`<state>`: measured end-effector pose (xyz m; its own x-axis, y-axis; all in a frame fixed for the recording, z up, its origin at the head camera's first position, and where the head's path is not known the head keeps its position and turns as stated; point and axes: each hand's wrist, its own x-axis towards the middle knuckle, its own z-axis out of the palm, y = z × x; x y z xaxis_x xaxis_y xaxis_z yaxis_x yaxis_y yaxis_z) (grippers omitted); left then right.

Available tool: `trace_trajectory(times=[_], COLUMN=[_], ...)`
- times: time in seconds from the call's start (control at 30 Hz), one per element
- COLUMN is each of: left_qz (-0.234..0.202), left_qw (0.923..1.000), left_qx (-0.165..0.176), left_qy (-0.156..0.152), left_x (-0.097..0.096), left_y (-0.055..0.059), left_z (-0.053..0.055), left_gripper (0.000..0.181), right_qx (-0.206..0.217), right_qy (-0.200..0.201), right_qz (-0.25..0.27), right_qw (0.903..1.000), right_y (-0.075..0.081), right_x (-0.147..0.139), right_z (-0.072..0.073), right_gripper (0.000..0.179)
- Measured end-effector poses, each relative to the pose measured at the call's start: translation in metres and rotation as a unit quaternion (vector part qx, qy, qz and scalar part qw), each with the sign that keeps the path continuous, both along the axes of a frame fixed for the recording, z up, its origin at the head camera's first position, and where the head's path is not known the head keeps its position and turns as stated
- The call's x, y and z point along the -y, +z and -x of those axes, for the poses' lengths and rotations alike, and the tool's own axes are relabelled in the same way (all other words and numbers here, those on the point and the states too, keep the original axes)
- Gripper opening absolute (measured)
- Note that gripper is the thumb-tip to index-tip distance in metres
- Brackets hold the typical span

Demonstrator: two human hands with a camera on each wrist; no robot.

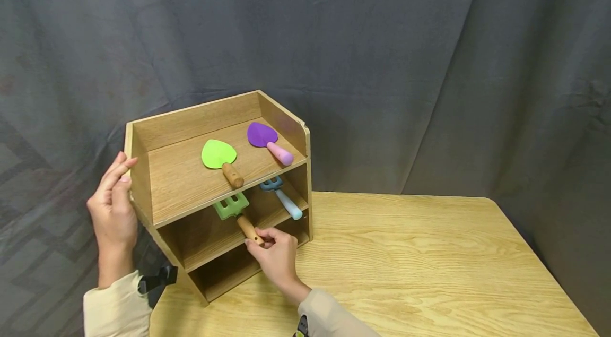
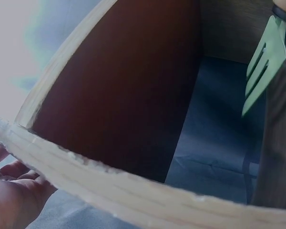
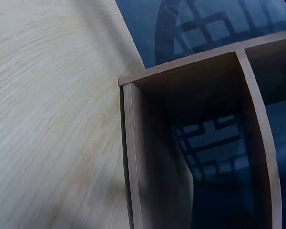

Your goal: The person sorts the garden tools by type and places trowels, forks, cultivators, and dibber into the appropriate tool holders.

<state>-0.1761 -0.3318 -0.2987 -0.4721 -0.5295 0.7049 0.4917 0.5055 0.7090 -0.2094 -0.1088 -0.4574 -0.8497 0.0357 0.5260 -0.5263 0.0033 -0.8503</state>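
A small green garden fork [image 1: 232, 205] with a wooden handle juts out of the shelf's middle compartment. My right hand [image 1: 278, 258] pinches the end of that handle between thumb and fingers. In the left wrist view the slotted green head of the fork [image 2: 268, 62] shows inside the compartment. My left hand [image 1: 114, 209] rests against the outer left side of the wooden shelf [image 1: 174, 252], fingers mostly straight. In the left wrist view part of the left hand [image 2: 16, 200] appears beyond the panel edge. The right wrist view shows mainly the lower compartments, with the fork nearly out of frame.
On the top board lie a lime-green trowel [image 1: 218, 154] with a wooden handle and a purple trowel [image 1: 262, 135] with a pink handle. A blue fork [image 1: 288, 204] sits in the middle compartment, right side. The wooden table [image 1: 429, 257] extends rightward; a grey curtain [image 1: 372, 71] hangs behind.
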Motion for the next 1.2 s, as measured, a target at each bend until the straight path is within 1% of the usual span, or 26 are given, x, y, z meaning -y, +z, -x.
trace_trajectory(times=[0.1, 0.27, 0.4, 0.53, 0.73, 1.03, 1.2], left_qz=[0.000, 0.000, 0.003, 0.004, 0.017, 0.013, 0.007], left_qw=[1.0000, 1.0000, 1.0000, 1.0000, 0.9998, 0.9999, 1.0000], left_qx=[0.002, 0.003, 0.002, 0.002, 0.008, 0.002, -0.001], left_qy=[0.001, 0.004, 0.000, -0.002, 0.002, 0.001, -0.006], left_x=[0.001, 0.001, 0.001, 0.000, 0.000, 0.002, 0.001], left_y=[0.000, -0.001, 0.000, 0.001, 0.000, 0.000, 0.000], left_z=[-0.001, -0.002, -0.003, -0.002, -0.001, -0.002, -0.001], left_gripper=[0.034, 0.034, 0.033, 0.033, 0.033, 0.033, 0.034], right_qx=[0.007, 0.014, 0.014, 0.014, 0.014, -0.003, 0.003], right_qy=[-0.006, -0.005, -0.011, -0.015, -0.014, -0.025, -0.032], right_qz=[-0.002, -0.005, -0.019, -0.037, -0.047, -0.076, -0.102], right_qw=[1.0000, 0.9999, 0.9997, 0.9991, 0.9987, 0.9967, 0.9943], right_y=[-0.002, -0.006, -0.007, -0.006, -0.005, -0.002, 0.004], right_x=[0.003, 0.006, 0.008, 0.010, 0.013, 0.017, 0.017], right_z=[0.002, 0.004, 0.005, 0.008, 0.011, 0.013, 0.012], right_gripper=[0.017, 0.016, 0.015, 0.014, 0.014, 0.011, 0.010])
